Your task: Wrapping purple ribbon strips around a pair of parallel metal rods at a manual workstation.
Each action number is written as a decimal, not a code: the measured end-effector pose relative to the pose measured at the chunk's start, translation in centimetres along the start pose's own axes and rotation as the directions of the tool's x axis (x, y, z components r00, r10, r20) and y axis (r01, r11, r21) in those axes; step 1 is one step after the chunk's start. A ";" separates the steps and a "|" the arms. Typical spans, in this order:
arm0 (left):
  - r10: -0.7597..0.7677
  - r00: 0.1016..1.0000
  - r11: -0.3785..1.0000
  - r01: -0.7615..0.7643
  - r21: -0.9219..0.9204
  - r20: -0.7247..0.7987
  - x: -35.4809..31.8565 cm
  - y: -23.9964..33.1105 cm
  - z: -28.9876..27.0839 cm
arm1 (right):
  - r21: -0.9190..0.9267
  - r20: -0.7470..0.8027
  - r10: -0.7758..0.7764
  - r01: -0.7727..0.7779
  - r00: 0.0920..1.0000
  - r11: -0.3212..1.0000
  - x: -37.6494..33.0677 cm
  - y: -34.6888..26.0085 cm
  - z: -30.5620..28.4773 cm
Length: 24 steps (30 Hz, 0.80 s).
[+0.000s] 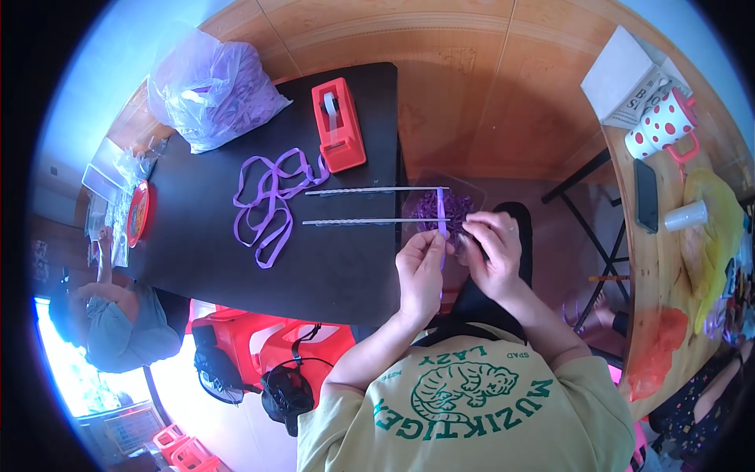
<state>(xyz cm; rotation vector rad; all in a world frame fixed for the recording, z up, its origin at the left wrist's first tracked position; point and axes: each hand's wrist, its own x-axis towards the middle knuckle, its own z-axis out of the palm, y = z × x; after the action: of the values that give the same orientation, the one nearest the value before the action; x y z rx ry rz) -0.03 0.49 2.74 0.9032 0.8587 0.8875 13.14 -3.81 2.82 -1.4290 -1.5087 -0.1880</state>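
Two thin metal rods, the far rod (370, 189) and the near rod (354, 222), jut out side by side over the right edge of the black table. A purple ribbon (441, 206) crosses their free ends. My left hand (422, 271) pinches this ribbon between thumb and forefinger just below the near rod. Close beside it, my right hand (495, 250) has its fingers curled and thumb drawn in; whatever lies between them is too small to make out. Under the rod ends sits a clear container with a heap of purple ribbon pieces (429, 206).
On the black table (330, 275) lie a loose length of purple ribbon (267, 200), a red tape dispenser (339, 126) and a stuffed plastic bag (212, 90). A wooden table (629, 259) at right bears a phone (646, 197) and dotted cup (661, 126). Another person (130, 322) sits far left.
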 end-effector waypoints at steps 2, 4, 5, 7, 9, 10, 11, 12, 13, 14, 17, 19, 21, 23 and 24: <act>-0.019 1.000 0.998 0.018 0.057 0.010 -0.2 0.0 -0.1 | -0.066 0.007 -0.076 0.076 0.997 0.995 1.2 0.6 0.2; 0.094 0.995 0.996 -0.094 -0.002 0.035 -0.1 -0.4 -0.2 | -0.064 0.080 -0.274 0.279 0.958 0.958 2.3 0.8 0.6; 0.099 0.994 0.995 -0.099 0.000 0.036 -0.2 -0.3 -0.3 | -0.064 0.076 -0.277 0.282 0.958 0.957 2.3 1.0 0.8; 0.038 0.998 0.999 -0.037 -0.021 0.060 -0.6 0.2 -0.2 | -0.067 0.086 -0.372 0.377 0.924 0.924 2.0 1.6 1.6; -0.058 0.995 0.998 0.061 -0.034 0.077 -1.5 1.9 0.2 | -0.077 0.072 -0.395 0.400 0.916 0.913 1.9 1.8 1.7; -0.157 0.983 0.986 0.162 -0.045 0.097 -2.0 2.9 0.3 | -0.056 0.068 -0.380 0.384 0.922 0.922 1.8 1.8 1.8; -0.156 0.983 0.986 0.160 -0.045 0.094 -2.3 3.7 0.0 | -0.034 0.066 -0.367 0.369 0.928 0.929 1.9 1.8 1.9; -0.196 0.967 0.980 0.201 -0.011 0.161 -2.5 4.5 -0.4 | -0.032 0.065 -0.368 0.370 0.928 0.928 2.0 1.8 1.9; -0.235 0.946 0.972 0.236 0.025 0.223 -2.8 5.5 -0.7 | -0.008 0.077 -0.338 0.340 0.938 0.940 2.3 1.5 1.9; -0.244 0.940 0.970 0.239 0.049 0.240 -2.7 7.1 -0.5 | 0.012 0.091 -0.306 0.306 0.948 0.952 2.5 1.4 1.9; -0.161 0.937 0.979 0.112 0.172 0.309 -0.3 10.8 0.0 | 0.172 0.092 -0.196 0.179 0.976 0.969 3.8 1.2 2.0; -0.216 0.918 0.952 0.122 0.282 0.333 3.1 13.1 1.6 | 0.174 0.091 -0.153 0.135 0.984 0.975 4.8 1.9 2.0; -0.090 0.945 0.992 0.057 0.113 0.314 6.7 13.7 2.8 | 0.286 0.187 -0.053 -0.003 0.981 0.958 6.0 2.0 2.5; -0.074 0.923 0.990 0.022 0.141 0.378 10.7 14.6 3.8 | 0.394 0.222 -0.001 -0.089 0.975 0.915 6.4 2.9 3.5; -0.070 0.924 0.990 0.018 0.140 0.376 11.4 15.2 4.3 | 0.487 0.306 0.081 -0.229 0.949 0.843 6.7 3.6 4.1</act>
<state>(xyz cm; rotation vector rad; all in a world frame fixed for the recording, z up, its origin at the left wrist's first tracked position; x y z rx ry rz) 4.10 14.72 15.37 1.1256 0.6016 0.5907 15.33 4.48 3.88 -1.1538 -1.4996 0.5105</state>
